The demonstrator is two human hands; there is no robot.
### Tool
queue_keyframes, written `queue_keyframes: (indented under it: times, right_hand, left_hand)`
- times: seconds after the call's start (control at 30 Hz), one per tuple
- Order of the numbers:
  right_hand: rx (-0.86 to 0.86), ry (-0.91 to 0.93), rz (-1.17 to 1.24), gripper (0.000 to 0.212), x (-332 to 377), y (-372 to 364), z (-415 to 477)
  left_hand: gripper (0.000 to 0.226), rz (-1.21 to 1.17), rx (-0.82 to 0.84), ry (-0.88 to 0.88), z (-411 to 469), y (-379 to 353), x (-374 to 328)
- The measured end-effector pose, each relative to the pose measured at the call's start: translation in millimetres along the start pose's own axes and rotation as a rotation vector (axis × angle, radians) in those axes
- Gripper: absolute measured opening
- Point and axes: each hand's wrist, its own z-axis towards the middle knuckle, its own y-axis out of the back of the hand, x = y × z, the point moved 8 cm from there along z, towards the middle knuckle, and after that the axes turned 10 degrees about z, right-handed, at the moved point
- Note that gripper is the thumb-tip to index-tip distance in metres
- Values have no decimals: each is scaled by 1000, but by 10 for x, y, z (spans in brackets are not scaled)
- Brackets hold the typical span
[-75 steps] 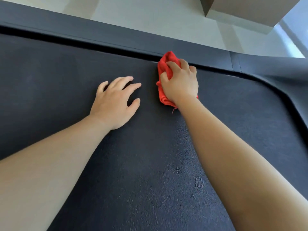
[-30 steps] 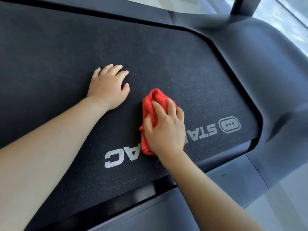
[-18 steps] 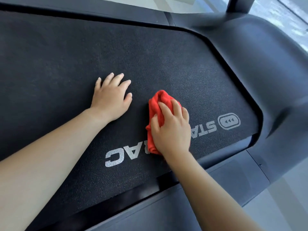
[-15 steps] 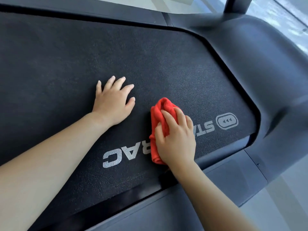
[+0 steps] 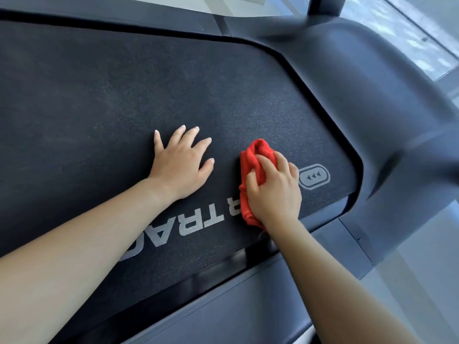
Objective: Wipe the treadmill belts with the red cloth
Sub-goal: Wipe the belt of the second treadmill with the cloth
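A red cloth [image 5: 251, 162], bunched into a wad, was pressed onto the dark, grainy belt [image 5: 124, 95] of a treadmill, near the belt's front end and close to its nearer edge. It was grasped by the right hand [image 5: 274, 193]. The fingers were curled over the top of the wad, and red folds showed beyond the fingertips and beside the thumb.

Just to the right of the cloth, a rounded badge [image 5: 315, 176] with three small arrows was printed on the belt. Pale block letters [image 5: 198, 224] ran away to the left, partly hidden under the left forearm. The left hand [image 5: 181, 166] was laid flat on the belt beside the cloth without touching it, fingers straight and spread, nothing held.

Beyond the belt's rounded corner a smooth dark hood [image 5: 372, 95] rose, with the foot of a post [image 5: 325, 4] at the top of the view. A dark side rail [image 5: 248, 306] ran along the belt's nearer edge, and pale floor [image 5: 422, 281] was seen past it.

The step in hand was judged to be the wiping of this front stretch. For it to be done well, the cloth would best be pressed evenly under the palm. It would be drawn in overlapping strokes right up to the edge gap and the curved corner. The belt would be steadied by the flat hand so that it did not slip under the strokes.
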Motion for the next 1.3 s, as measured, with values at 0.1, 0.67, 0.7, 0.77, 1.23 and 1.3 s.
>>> queue_keyframes:
  times: [0.1, 0.67, 0.7, 0.77, 1.23, 1.3]
  right_hand:
    - [4, -74, 28, 34, -156, 42, 320]
    - [-82, -233, -33, 34, -847, 392, 101]
    - [-95, -231, -43, 33, -876, 398, 55]
    - [-98, -242, -54, 33, -949, 379, 197]
    - [-97, -213, -57, 33, -1544, 527, 886]
    - [-101, -179, -45, 34, -1653, 557, 1128]
  left_hand:
    - [53, -11, 22, -91, 30, -24, -265]
    - [57, 3, 19, -214, 178, -102, -653]
    - [57, 6, 28, -226, 211, -110, -699]
    - [58, 27, 48, -257, 279, -132, -798]
    - [59, 98, 94, -215, 927, -288, -1319]
    - [60, 112, 102, -235, 1071, -310, -1421]
